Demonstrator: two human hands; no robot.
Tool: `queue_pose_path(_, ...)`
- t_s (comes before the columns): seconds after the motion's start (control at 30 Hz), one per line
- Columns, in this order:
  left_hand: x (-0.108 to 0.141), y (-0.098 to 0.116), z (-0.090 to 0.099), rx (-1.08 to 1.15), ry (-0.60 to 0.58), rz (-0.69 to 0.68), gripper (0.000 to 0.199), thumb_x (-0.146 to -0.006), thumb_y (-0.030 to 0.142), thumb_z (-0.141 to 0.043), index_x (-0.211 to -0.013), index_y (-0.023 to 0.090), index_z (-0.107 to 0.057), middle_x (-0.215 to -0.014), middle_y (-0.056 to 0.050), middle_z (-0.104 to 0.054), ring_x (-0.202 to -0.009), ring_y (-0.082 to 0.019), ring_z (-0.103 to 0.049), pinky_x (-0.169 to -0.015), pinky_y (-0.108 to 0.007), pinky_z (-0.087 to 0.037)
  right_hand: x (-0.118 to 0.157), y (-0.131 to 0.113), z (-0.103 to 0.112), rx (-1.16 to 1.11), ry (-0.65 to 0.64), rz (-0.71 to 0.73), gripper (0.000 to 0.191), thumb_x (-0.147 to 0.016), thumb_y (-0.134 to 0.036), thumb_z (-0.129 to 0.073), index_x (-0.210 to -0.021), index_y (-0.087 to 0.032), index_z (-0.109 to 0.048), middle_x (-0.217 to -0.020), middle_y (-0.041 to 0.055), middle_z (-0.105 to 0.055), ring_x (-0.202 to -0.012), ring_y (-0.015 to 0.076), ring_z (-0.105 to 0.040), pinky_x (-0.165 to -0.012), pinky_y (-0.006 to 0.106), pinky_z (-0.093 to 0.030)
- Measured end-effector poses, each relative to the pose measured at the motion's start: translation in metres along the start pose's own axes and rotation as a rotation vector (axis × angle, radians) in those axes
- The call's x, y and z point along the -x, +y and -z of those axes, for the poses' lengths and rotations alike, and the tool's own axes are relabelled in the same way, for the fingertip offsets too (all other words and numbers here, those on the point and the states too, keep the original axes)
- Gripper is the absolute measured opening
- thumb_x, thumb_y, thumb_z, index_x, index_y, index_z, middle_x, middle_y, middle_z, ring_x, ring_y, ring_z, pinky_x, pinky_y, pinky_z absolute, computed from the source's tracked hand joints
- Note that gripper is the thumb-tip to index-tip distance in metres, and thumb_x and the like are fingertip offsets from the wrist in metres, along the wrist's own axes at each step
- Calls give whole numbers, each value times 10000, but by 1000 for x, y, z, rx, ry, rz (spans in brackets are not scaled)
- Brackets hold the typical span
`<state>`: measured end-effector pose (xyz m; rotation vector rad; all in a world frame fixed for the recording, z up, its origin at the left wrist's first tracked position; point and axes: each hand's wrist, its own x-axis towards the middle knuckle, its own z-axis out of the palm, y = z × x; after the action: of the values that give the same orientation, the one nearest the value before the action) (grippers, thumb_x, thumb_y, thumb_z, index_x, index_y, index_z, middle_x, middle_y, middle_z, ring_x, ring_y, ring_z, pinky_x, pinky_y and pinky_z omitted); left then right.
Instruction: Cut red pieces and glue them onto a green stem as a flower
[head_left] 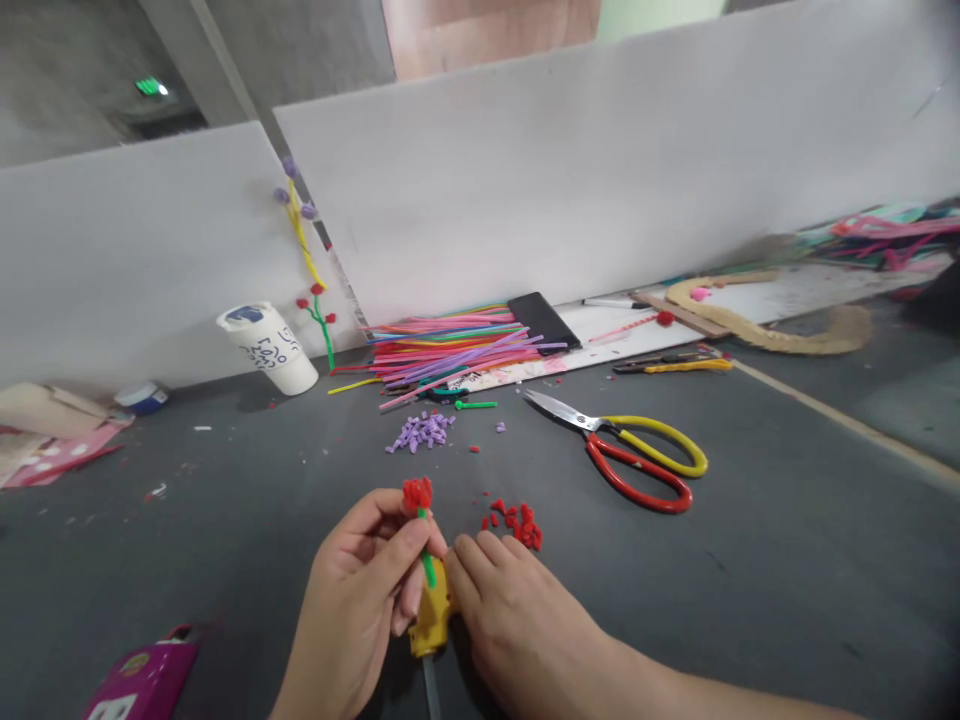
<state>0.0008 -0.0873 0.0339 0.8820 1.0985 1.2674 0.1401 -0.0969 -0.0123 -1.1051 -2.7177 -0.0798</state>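
Between the thumb and fingers of my left hand [375,580] is a small pipe-cleaner flower [418,494] with a red head and a green stem, held upright. My right hand [517,610] is closed round a yellow glue gun [430,622], whose handle is hidden under the fingers. A greyish glue stick [430,686] sticks out of its back end towards me. The gun's nozzle is hidden near the flower's stem, so I cannot tell whether they touch. Just beyond my right knuckles lies a pile of red snippets [525,526], with purple snippets [421,432] farther back.
Large scissors [622,445] with red and yellow handles lie at right. Behind are bundled pipe cleaners [450,350], a black phone [545,320], and pliers [675,364]. A white cup [270,350] leans at back left; a purple box [146,680] lies front left. White panels [600,170] border the table.
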Motion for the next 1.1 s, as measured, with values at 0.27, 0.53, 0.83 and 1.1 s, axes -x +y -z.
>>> queue_pose_path(0.27, -9, 20, 17, -92, 161, -260, 69, -717, 215, -727, -753, 188, -674, -594, 27, -653, -355, -22, -440, -323, -99, -306, 4, 13, 19, -354, -27, -191, 143, -736, -117, -534, -866, -157, -578, -875, 75, -563, -763, 214, -556, -631, 317, -465)
queue_pose_path(0.53, -11, 24, 16, -76, 171, -189, 124, -724, 257, -717, -707, 155, -647, -584, 29, -629, -346, -8, -395, -320, -97, -274, 10, 33, 45, -805, 535, -199, 121, -792, -125, -480, -721, -220, -457, -699, 3, -569, -564, 133, -561, -501, 227, -471)
queue_pose_path(0.83, -2, 12, 4, -173, 147, -83, 120, -709, 269, -717, -731, 152, -700, -387, 75, -464, -320, -33, -367, -314, -107, -256, 28, 26, 56, -490, 624, -89, 130, -898, -215, -462, -822, -239, -565, -640, 21, -608, -577, 169, -625, -571, 246, -545)
queue_pose_path(1.1, 1, 11, -1, -188, 149, -96, 99, -722, 263, -695, -691, 169, -686, -374, 73, -450, -321, -42, -369, -319, -107, -268, 27, 23, 56, -400, 635, -111, 227, -930, -232, -404, -797, -255, -587, -556, 13, -567, -490, 181, -587, -489, 282, -513)
